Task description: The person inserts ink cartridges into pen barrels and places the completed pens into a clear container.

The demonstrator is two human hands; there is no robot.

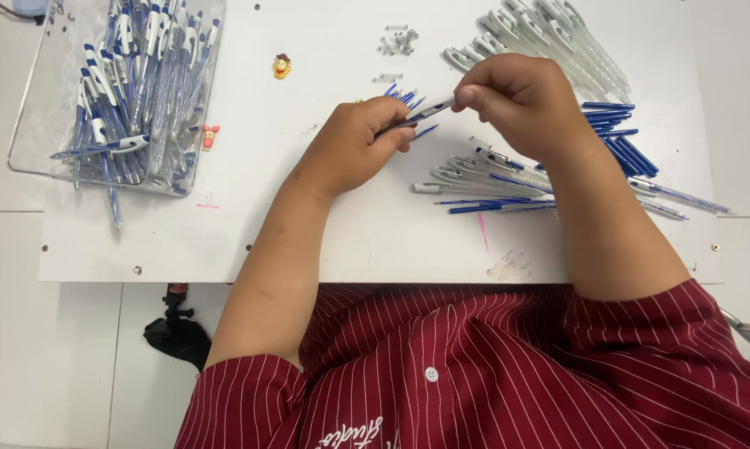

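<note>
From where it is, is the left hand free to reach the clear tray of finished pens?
Probably not yet: the left hand grips a pen with the right hand; bare table lies toward the tray.

tray (34, 125) left, springs (397, 41) behind hands

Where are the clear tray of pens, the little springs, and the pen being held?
clear tray (34, 125), head view, bare left wall.
springs (397, 41), head view, middle of pile.
held pen (429, 108), head view, pale barrel between the hands.

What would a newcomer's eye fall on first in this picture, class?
Both hands meet at the table's middle: the left hand and right hand hold one blue-and-white pen between them. A clear tray heaped with finished pens sits far left; loose blue refills lie right.
</note>
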